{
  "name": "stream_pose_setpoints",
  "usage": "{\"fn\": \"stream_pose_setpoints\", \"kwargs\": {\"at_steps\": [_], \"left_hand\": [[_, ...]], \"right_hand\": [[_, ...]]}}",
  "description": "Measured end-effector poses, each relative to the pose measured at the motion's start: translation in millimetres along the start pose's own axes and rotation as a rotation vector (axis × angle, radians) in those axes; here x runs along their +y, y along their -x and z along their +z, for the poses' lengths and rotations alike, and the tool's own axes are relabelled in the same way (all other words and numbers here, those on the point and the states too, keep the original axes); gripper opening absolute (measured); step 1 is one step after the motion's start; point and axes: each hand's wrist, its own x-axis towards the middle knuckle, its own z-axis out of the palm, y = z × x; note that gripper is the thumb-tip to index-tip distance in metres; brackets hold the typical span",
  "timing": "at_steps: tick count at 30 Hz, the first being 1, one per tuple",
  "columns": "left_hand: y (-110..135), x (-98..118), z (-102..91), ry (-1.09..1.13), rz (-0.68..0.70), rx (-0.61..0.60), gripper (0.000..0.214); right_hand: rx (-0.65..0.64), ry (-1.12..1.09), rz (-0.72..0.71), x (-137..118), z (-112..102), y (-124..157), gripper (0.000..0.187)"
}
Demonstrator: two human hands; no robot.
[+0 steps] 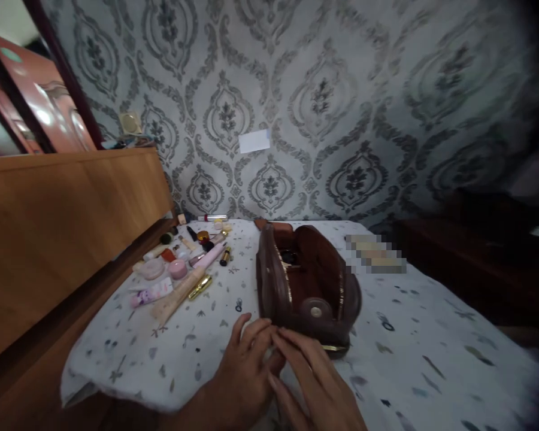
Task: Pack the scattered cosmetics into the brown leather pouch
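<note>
A brown leather pouch [308, 281] lies unzipped on the white patterned bedsheet [431, 335], its mouth facing me. My left hand [247, 374] and my right hand [314, 380] meet just in front of the pouch's near end. The fingers of both are curled together, touching each other over something small that I cannot make out. A gold-coloured piece [335, 347] shows under the pouch's near edge by my right fingertips.
Several cosmetics lie scattered at the left of the sheet: a pink jar [178, 269], a long beige tube [178, 297], a gold lipstick [200, 287], a pink printed tube [151, 294]. A wooden headboard [67, 233] runs along the left. Patterned wallpaper is behind.
</note>
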Motion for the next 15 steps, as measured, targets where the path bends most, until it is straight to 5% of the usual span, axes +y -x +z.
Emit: {"fn": "stream_pose_setpoints", "kwargs": {"at_steps": [8,13,15], "left_hand": [[13.1,-21.1,-14.6,-0.297,-0.127,-0.173,0.047],[11.4,-26.9,-9.9,-0.28,-0.094,-0.141,0.044],[6.5,-28.5,-5.8,-0.268,-0.117,-0.091,0.038]], "right_hand": [[-0.014,-0.13,0.044,-21.7,45.5,-29.0,0.015],[-0.215,-0.384,0.086,-39.5,23.4,-47.5,0.023],[-0.147,-0.488,0.185,-38.3,1.3,-70.2,0.03]]}}
